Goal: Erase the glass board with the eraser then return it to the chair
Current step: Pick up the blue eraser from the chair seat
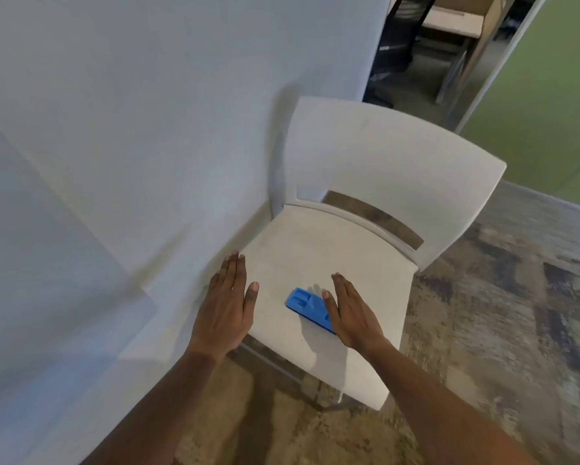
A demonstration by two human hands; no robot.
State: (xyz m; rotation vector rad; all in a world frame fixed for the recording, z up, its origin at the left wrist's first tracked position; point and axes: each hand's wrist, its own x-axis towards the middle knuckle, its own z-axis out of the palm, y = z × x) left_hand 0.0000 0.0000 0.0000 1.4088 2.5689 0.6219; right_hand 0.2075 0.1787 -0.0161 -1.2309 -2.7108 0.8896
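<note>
A pale, smooth wall point(147, 112) fills the scene from nine o'clock round to twelve, its surface matte and slightly bluish, meeting a mottled brown and grey carpet point(500, 313) along a light baseboard. Just beside the wall, the left hand point(226, 307) hovers flat, palm down, fingers straight and together with the thumb splayed, holding nothing; it overlaps the left front edge of the white chair point(382, 169). The chair is hard moulded plastic with a curved backrest, a slot between back and seat, and a faintly scuffed, flat seat. On the seat, toward six o'clock of its surface, lies the blue eraser point(307, 305), a rectangular plastic block with moulded recesses on top, set at a slant. The right hand point(352, 313) is spread flat and loose directly at the eraser's right end, covering part of it; whether the palm touches it cannot be told. At one o'clock, past the wall's edge, stand dark furniture legs and a wooden table point(456, 18), and at two o'clock a green panel point(550, 95).
</note>
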